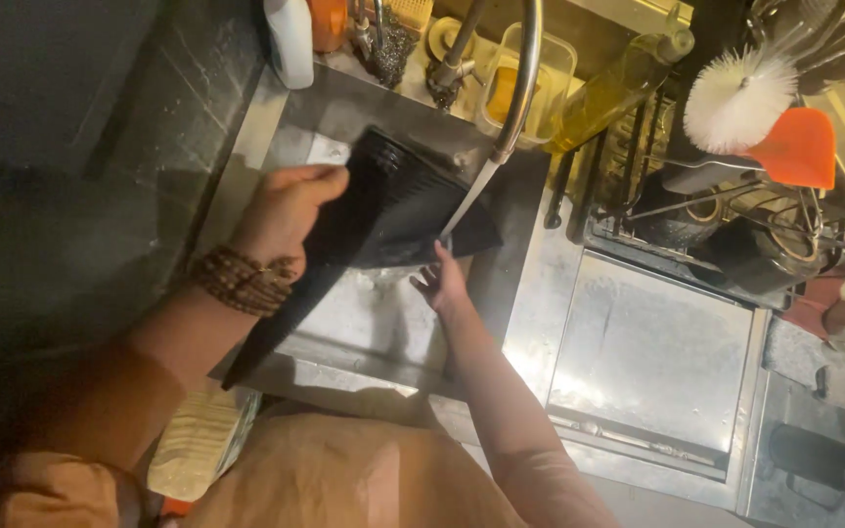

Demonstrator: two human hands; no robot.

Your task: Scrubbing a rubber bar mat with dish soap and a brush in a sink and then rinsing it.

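A: Start with the big thing. The steel sink (374, 332) takes up the middle of the view, its draining board (647, 362) stretching off to the right.

B: And over the basin sits the black pan (398, 210), tilted on edge, its long handle (276, 323) running down to the near left. That slant worries me: water from the tap (520, 78) hits the pan's right rim, so I'd judge it could sheet off the side onto the counter or the person's clothes.

A: What about the hold?

B: The left hand (281, 220) is clenched around the pan where handle meets body, beaded bracelet (242, 279) on the wrist. Wet metal and a one-handed hold; a slip seems likely if the pan twists.

A: The right hand (442, 284)?

B: It is under the pan's lower edge, fingers spread and loose, grasping nothing, only touching or nearly touching the rim. I can't tell which.

A: Anything smaller?

B: The far ledge is crowded: a yellow bottle (618, 88) leaning by the tap, a white bottle brush (735, 98) and an orange scraper (799, 147) over the rack on the right. A swing of the pan could, I think, knock the bottle.
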